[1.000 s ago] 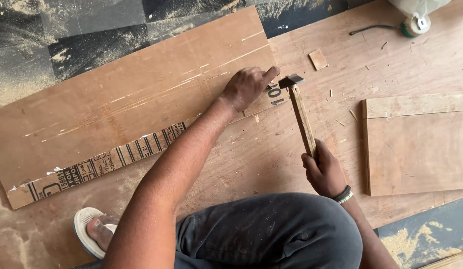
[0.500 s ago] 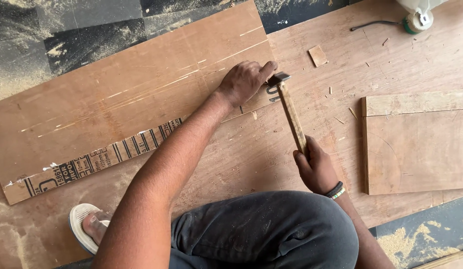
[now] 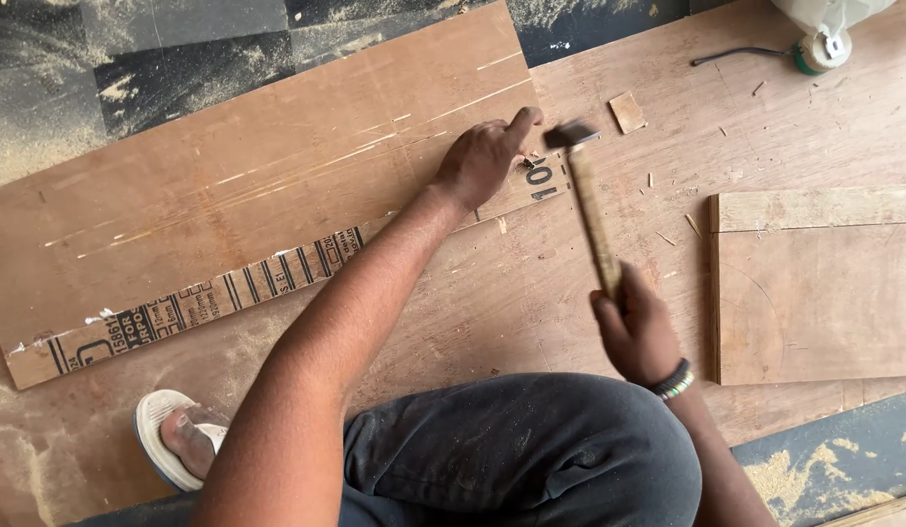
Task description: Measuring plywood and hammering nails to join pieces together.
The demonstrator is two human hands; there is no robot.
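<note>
Brown plywood everywhere in the head view, dusted with pale sawdust. Crouching over a large floor sheet (image 3: 570, 293), one knee in dark grey trousers (image 3: 531, 449) filling the bottom of the frame, a foot in a white sandal (image 3: 165, 439) poking out at lower left.

Resting on top, slanting from lower left up to the centre: a long plywood board (image 3: 258, 195) with a printed black-striped strip (image 3: 209, 298) running along its near edge.

Pressing down on that board's right end, the left hand (image 3: 487, 161), fingers curled and the forefinger stretched out towards the board's corner, apparently pinching something small and dark at its tip; too small to tell what.

Gripping the lower end of a wooden handle, the right hand (image 3: 638, 332), fingers wrapped tight around it, a beaded band (image 3: 673, 381) circling the wrist. Hammer (image 3: 589, 210) standing nearly upright in the frame, its dark metal head blurred, hanging just beside the left forefinger, right at the board's corner.

Lying just beyond the hammer head: a small square wood offcut (image 3: 626, 111). Sitting well off to the right: a smaller plywood panel (image 3: 814, 293) with a pale strip along its top. Peeking in at the top right corner: a white object with a green-rimmed part (image 3: 819, 49) and a dark cord (image 3: 741, 56).
</note>
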